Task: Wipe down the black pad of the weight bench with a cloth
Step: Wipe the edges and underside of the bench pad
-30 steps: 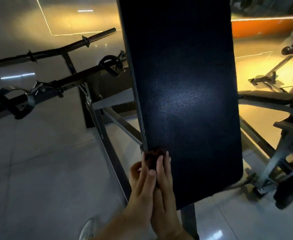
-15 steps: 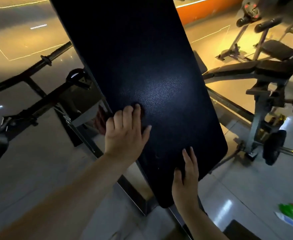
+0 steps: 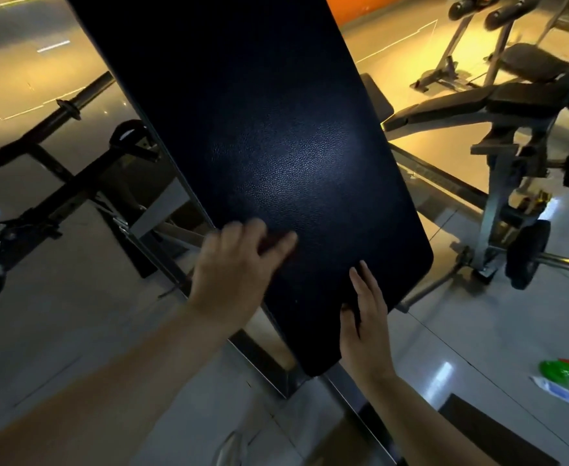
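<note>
Our cloth low on the black pad [image 3: 276, 146]

The pad slants across the middle of the view, above the tiled floor [image 3: 58, 331]. By its lower left edge our left hand [image 3: 236, 264], blurred, presses a dark reddish cloth [image 3: 274, 238] onto the surface, grip apart, fingers spread. Our right hand [image 3: 365, 317] lies flat on the pad's near end, grip apart, fingers straight. A green spray bottle [image 3: 559, 369] lies on the floor to the right.

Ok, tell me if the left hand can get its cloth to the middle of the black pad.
Probably yes. The left hand presses the cloth on the black pad, whose middle lies bare just above it; the right hand rests flat at the near end, out of the way.
</note>
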{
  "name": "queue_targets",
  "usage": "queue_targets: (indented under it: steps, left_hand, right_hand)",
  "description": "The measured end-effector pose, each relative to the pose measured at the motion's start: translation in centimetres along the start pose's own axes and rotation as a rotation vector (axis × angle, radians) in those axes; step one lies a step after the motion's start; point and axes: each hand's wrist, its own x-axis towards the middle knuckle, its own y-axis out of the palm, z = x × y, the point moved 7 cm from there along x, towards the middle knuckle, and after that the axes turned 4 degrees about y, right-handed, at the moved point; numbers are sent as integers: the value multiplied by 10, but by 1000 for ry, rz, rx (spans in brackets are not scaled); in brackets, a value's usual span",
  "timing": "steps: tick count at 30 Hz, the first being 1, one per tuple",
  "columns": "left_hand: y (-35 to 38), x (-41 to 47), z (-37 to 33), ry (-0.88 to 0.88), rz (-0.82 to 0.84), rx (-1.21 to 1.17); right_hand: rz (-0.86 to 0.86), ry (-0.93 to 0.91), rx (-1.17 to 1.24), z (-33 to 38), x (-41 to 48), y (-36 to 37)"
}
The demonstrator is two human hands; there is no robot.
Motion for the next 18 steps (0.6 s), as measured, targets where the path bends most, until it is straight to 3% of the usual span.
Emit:
queue_targets:
  steps: [2, 4, 7, 13, 14, 16, 18]
  left_hand:
    - [-2, 10, 10, -188, -67, -63]
    - [5, 8, -9, -202, -83, -72]
    - [23, -17, -52, -84, -21, -85]
    - [40, -72, -118, 252, 212, -332]
    - [35, -64, -110, 188, 210, -397]
    - [25, -33, -65, -118, 143, -523]
    - [11, 1, -26, -278, -42, -406]
  right_hand:
    - [-21, 35, 33, -6, 0, -4]
    - [-54, 65, 94, -13, 1, -7]
    - [-75, 36, 162, -17, 1, -9]
    - [-131, -26, 241, -19, -4, -14]
    - [-131, -22, 259, -21, -3, -15]
    - [-125, 1, 247, -26, 0, -15]
    - [-119, 15, 161, -28, 4, -13]
